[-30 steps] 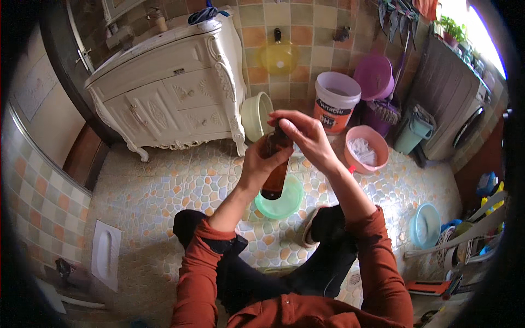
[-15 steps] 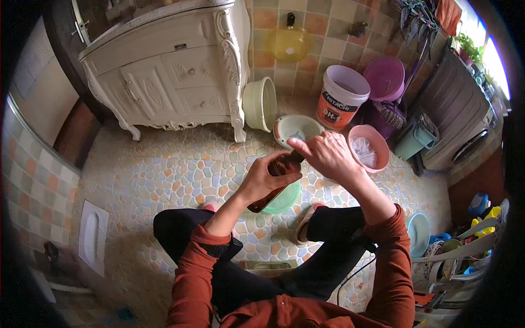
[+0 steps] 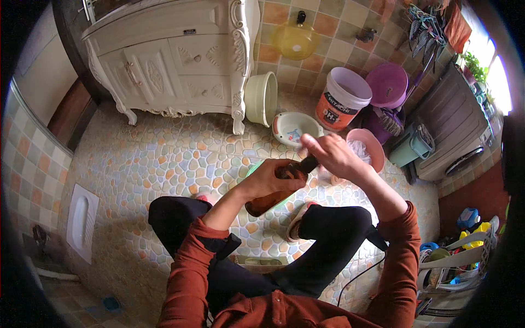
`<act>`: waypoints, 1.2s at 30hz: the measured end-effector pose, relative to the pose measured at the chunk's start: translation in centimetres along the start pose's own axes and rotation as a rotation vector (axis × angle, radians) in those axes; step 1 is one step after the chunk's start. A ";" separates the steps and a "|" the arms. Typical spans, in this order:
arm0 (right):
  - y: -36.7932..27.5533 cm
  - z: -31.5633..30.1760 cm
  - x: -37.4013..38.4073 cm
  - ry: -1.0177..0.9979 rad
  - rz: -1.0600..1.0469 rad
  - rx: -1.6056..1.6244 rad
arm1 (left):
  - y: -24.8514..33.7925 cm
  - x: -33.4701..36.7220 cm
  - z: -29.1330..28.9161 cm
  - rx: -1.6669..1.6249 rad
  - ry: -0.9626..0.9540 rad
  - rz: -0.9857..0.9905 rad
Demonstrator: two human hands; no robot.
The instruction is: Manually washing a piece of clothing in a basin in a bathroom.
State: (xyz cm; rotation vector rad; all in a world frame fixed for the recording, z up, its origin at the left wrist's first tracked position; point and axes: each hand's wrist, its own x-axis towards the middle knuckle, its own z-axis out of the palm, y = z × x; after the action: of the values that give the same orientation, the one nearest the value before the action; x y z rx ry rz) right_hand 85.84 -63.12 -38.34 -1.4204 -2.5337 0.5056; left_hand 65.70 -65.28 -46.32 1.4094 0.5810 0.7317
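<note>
A brown see-through bottle point(image 3: 263, 202) is held tilted above the floor between my knees, its top toward the upper right. My left hand point(image 3: 268, 179) wraps around its upper body. At the bottle's neck is a black cap point(image 3: 309, 163), gripped by the fingers of my right hand point(image 3: 334, 155), with the thumb raised and slightly blurred. Whether the cap is loose from the neck cannot be made out. Beneath the bottle, a light green basin point(image 3: 255, 168) is mostly hidden by the bottle and my left hand.
Ahead stand a white oval basin point(image 3: 297, 130), an orange-and-white bucket point(image 3: 342, 104) and a pink basin with white cloth point(image 3: 372, 143). A carved white cabinet point(image 3: 164, 65) is at the far left, a squat toilet point(image 3: 82, 221) at the left. A cluttered rack point(image 3: 454, 257) stands at the right.
The bottle leans further over, its top shifted right and its base slightly left. My right hand has moved a little right with the cap. The whole view has shifted slightly.
</note>
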 end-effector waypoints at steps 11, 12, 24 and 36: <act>-0.4 1.3 1.7 -0.034 -0.021 -0.098 | 1.1 -0.2 -0.5 0.358 0.114 0.081; -1.9 0.7 1.3 0.051 -0.026 -0.060 | 0.9 -0.3 -0.6 0.249 0.129 0.108; 1.8 4.6 1.7 0.229 -0.337 -0.162 | 2.7 -1.4 1.4 0.801 0.330 0.262; -0.1 4.9 -0.3 0.274 -0.044 0.087 | 0.2 -0.5 2.2 0.638 0.316 0.182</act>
State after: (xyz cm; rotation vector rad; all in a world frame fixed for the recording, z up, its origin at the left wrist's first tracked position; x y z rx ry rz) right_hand 84.35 -64.38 -42.82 -1.3016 -2.2925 0.3799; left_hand 67.02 -67.12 -45.92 1.9681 1.0018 0.9744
